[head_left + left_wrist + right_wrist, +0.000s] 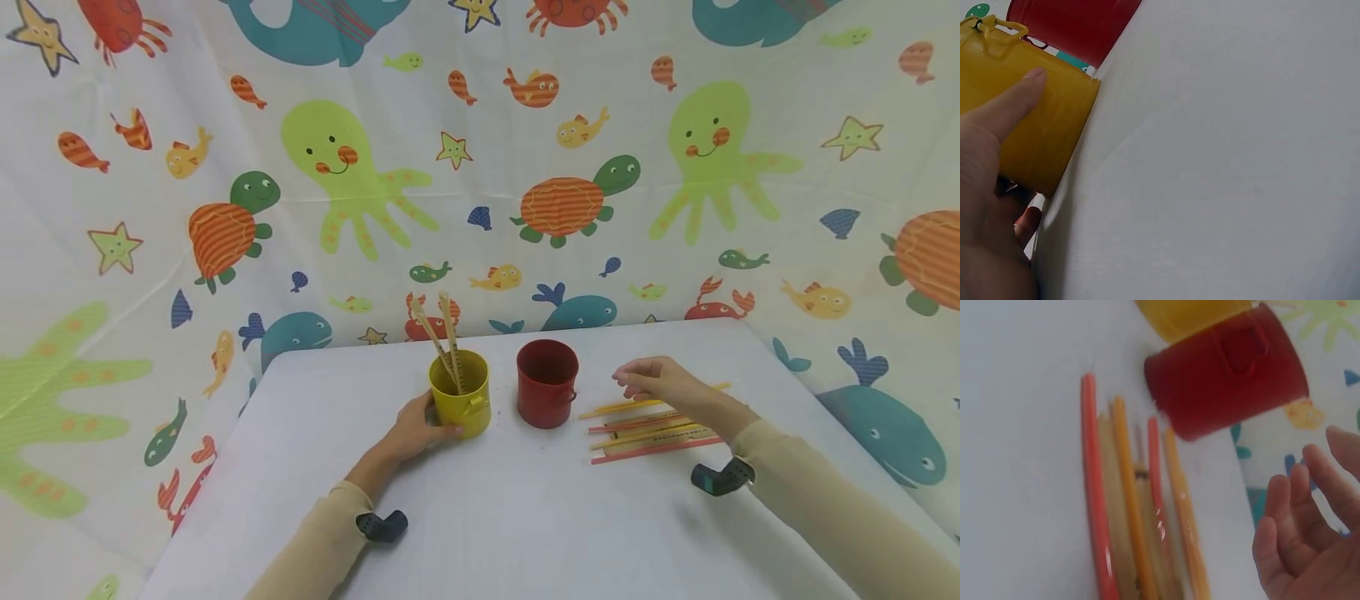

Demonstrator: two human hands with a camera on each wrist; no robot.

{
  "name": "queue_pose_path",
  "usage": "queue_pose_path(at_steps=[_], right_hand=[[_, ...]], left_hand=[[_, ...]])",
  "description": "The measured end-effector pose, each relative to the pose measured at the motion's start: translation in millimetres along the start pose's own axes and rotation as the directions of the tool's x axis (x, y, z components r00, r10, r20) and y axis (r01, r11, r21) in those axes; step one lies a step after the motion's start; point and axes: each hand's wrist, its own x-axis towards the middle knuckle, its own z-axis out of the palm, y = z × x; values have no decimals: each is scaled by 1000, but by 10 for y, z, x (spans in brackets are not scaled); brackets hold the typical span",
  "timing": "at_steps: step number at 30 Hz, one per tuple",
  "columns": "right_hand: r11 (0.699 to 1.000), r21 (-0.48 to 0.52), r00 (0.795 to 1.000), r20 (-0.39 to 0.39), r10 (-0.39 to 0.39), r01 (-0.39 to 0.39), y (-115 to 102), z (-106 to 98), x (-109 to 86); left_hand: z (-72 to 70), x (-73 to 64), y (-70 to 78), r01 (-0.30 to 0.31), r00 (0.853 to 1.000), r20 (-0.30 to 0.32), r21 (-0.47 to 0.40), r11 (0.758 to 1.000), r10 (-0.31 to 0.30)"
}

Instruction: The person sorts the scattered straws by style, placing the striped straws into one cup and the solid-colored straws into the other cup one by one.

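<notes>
My left hand grips a small yellow bucket low on its side. In the left wrist view the thumb lies along the bucket's wall and other fingers reach round its base. Two wooden sticks with dark printed marks lean inside it. Just right of it stands a red bucket. Over the far end of a row of long thin sticks hovers my right hand, fingers loosely bent, holding nothing. The row has shiny pinkish-red sticks and orange-yellow sticks, with flat wooden sticks between them.
A white cloth covers the table. Behind it hangs a white curtain printed with sea animals, close to the table's back edge. Both forearms wear beige sleeves with small black wrist cameras.
</notes>
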Motion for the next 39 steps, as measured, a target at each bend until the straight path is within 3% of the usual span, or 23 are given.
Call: queue_pose_path(at_steps=[16,28,39], right_hand=[[973,-228,1000,11,-20,22,533,-240,-83],[961,-274,999,3,38,-36,733,-337,-107],[947,-315,998,-32,48,-55,718,-269,-101]], left_hand=[[16,-21,22,-6,1000,-2,-5,1000,6],[15,-30,44,6,1000,-12,11,1000,-5],[16,-18,34,3,1000,-8,10,1000,-3]])
